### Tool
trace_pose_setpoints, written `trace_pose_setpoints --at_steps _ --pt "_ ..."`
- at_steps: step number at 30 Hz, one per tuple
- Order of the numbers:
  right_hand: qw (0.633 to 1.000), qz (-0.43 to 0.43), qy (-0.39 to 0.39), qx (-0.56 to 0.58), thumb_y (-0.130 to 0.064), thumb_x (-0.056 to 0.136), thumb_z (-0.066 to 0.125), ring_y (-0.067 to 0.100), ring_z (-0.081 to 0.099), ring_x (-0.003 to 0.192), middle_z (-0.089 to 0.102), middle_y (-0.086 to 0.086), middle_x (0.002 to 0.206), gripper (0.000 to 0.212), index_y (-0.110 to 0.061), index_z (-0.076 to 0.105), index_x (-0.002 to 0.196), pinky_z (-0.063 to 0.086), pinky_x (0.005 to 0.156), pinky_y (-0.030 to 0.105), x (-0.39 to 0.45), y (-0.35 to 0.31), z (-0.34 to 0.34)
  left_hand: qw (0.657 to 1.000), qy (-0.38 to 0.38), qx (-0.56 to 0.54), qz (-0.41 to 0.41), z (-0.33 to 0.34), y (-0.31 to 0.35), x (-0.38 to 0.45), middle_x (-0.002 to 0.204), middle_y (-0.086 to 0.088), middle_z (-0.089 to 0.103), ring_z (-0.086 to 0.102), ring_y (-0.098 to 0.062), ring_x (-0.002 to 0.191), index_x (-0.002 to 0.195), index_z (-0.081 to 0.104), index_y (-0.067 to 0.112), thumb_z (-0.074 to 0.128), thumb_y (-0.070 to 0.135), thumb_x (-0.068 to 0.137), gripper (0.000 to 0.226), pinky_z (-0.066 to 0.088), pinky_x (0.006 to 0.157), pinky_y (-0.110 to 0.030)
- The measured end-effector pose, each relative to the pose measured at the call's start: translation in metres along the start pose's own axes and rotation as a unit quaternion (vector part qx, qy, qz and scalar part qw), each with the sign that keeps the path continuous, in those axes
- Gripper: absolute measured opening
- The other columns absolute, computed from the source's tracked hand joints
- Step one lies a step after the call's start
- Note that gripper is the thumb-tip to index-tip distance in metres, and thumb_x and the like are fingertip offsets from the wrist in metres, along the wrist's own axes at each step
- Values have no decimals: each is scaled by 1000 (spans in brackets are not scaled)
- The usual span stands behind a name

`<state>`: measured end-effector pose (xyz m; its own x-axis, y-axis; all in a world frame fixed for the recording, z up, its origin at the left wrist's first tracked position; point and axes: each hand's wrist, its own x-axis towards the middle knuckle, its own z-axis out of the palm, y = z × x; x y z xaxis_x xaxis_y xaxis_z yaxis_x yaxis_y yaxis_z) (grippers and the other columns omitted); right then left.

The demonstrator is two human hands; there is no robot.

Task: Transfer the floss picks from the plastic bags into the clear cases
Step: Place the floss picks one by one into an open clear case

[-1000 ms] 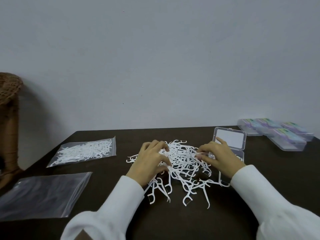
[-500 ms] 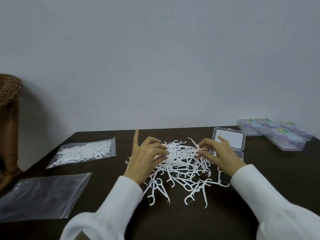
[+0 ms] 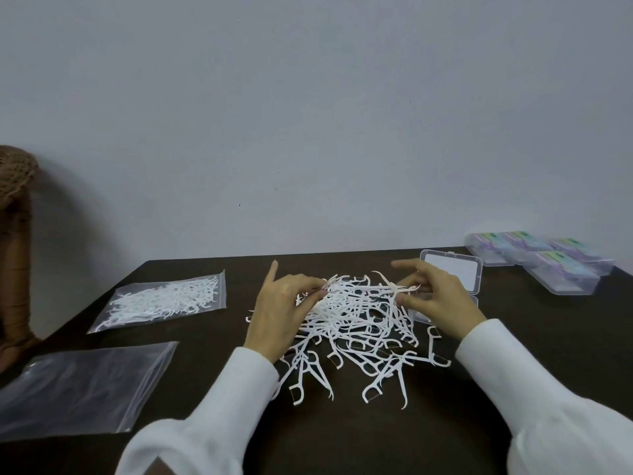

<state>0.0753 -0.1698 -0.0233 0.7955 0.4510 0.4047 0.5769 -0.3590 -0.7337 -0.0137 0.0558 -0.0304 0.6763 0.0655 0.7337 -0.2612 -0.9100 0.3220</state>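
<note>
Centrally, floss picks heaped between hands, left hand and right hand each pinching picks.

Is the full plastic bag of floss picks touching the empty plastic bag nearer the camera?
Apart. The head view shows a strip of dark table between the full plastic bag of floss picks and the empty plastic bag.

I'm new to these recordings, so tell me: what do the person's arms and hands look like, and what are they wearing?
Both arms are covered by long white sleeves, loose and lightly creased, ending at the wrists. The left sleeve and right sleeve look alike, plain with no markings visible. The left hand and right hand are bare: no gloves, rings or watch show.
</note>
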Motion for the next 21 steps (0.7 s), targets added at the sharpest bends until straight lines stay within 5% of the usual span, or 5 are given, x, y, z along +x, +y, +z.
trace_pose_setpoints --at_steps 3,9,15,19,21 --pt "1000 9 -1 12 -7 80 70 -1 66 66 69 -3 79 19 -21 64 91 48 66 5 1 2 0 1000 6 15 5 2 1 -1 85 11 71 58 3 73 92 74 21 70 27 81 13 14 113 -38" --pt "1000 1 8 21 -9 80 69 5 67 67 69 -6 76 16 -24 63 84 53 69 14 -1 -2 -1 986 -23 -129 -102 3 12 0 79 28 64 60 5 83 78 64 45 67 41 78 6 25 111 -30" --pt "1000 -16 15 -2 -17 82 67 8 62 85 67 -9 85 16 -29 66 92 47 77 15 0 -5 -1 959 -20 -225 -173 4 12 1 83 15 72 64 3 82 86 75 27 73 29 77 9 46 73 -7" --pt "998 3 43 41 -14 81 69 17 65 81 69 -10 81 35 -29 54 109 47 84 24 -1 -3 -2 947 -28 -254 -193 7 10 1 84 11 73 65 -1 84 86 76 22 71 26 80 9 50 76 -12" --pt "997 14 53 48 -13 79 71 15 66 78 69 -9 79 28 -25 55 98 49 83 26 0 -3 -3 933 -36 -292 -205 7 11 2 86 7 74 67 -8 87 82 74 20 70 23 81 5 52 80 -20"
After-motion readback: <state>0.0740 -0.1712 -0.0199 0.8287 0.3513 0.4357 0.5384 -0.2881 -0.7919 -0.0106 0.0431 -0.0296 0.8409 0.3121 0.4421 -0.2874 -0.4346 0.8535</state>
